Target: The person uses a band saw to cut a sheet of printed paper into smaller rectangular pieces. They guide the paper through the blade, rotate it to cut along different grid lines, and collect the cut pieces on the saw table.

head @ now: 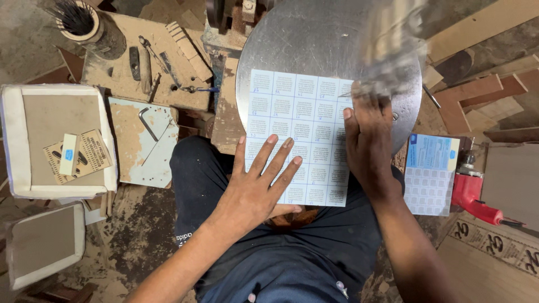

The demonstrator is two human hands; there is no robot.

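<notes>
A white sheet printed with a grid of small pale-blue squares [297, 112] lies on a round grey metal plate [303, 39]. My left hand [259, 179] rests flat on the sheet's lower left part, fingers spread. My right hand [368, 140] presses on the sheet's right edge, fingers pointing up toward a blurred metal part [393, 50] above it. My lap in dark trousers [292, 258] is just below the sheet.
A second gridded sheet with a blue top [431, 174] lies right of the plate, next to a red tool [477, 199]. A dusty wooden block with tools [140, 62] and an allen key [149, 123] sits at left. White trays [56, 140] stand at far left. Wood offcuts [483, 95] lie at right.
</notes>
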